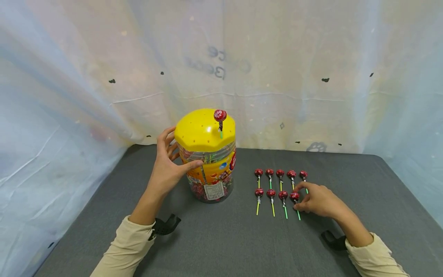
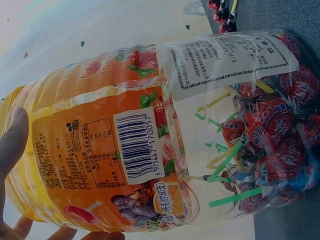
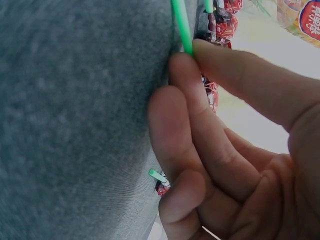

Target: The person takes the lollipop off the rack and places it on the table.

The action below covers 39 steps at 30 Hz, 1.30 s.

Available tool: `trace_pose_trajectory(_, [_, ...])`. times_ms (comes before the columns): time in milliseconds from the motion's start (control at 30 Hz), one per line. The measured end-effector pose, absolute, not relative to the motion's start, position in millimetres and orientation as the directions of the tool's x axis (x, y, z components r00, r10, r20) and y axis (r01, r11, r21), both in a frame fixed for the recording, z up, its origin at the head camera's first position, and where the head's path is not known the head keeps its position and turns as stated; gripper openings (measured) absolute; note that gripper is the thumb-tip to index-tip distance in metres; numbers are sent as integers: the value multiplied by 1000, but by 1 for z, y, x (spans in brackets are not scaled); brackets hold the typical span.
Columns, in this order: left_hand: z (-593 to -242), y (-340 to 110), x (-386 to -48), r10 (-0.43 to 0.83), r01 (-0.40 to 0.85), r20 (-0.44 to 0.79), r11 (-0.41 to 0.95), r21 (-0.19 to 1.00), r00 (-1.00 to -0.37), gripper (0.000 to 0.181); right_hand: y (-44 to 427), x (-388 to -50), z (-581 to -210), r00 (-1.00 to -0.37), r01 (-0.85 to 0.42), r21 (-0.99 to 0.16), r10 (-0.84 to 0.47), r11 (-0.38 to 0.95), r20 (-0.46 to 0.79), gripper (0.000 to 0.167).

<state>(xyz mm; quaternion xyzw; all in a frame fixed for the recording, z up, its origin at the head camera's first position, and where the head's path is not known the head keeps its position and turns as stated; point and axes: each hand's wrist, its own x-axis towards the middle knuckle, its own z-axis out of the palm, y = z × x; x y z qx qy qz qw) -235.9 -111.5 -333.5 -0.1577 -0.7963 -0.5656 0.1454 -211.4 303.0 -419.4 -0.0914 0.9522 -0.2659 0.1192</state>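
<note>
A large clear candy jar (image 1: 209, 175) with a yellow lid (image 1: 197, 130) stands on the table's left half. My left hand (image 1: 166, 165) grips it near the top, thumb across the front and fingers round the far side. Through the plastic, red-wrapped lollipops (image 2: 275, 135) show in the left wrist view. One lollipop (image 1: 220, 115) stands upright in the lid, stick down. To the right, my right hand (image 1: 316, 200) pinches the green stick (image 3: 183, 25) of the lollipop (image 1: 294, 196) at the right end of the nearer row. This lollipop lies on the table beside the others.
Several lollipops (image 1: 271, 193) lie in two rows on the dark grey table (image 1: 235, 238), heads pointing away from me. A pale curtain (image 1: 270, 77) hangs behind the table and along both sides. Black straps (image 1: 167, 225) hang at both wrists.
</note>
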Motion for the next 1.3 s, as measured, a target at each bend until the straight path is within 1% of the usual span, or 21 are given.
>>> trace_pose_trajectory(133, [-333, -111, -235, 85, 412, 407, 311, 856, -909, 101, 303, -211, -419, -956, -111, -529, -237, 841, -176, 54])
trace_pose_trajectory(467, [-333, -111, -236, 80, 412, 408, 311, 857, -910, 101, 306, -211, -412, -950, -131, -528, -259, 839, -176, 61])
trace_pose_trajectory(833, [-331, -110, -236, 79, 395, 390, 294, 870, -917, 100, 307, -208, -392, -952, -179, -538, -282, 824, -115, 63])
trace_pose_trajectory(967, [-332, -110, -236, 83, 390, 383, 291, 874, -920, 100, 297, -208, -381, -957, -217, -536, -287, 816, -50, 61])
trace_pose_trajectory(1167, [-333, -112, -236, 83, 401, 396, 300, 865, -915, 101, 264, -211, -360, -941, -317, -556, -330, 768, 81, 50])
trace_pose_trajectory(1300, [-336, -115, -239, 95, 441, 433, 292, 849, -897, 101, 236, -211, -344, -924, -372, -593, -343, 714, 167, 53])
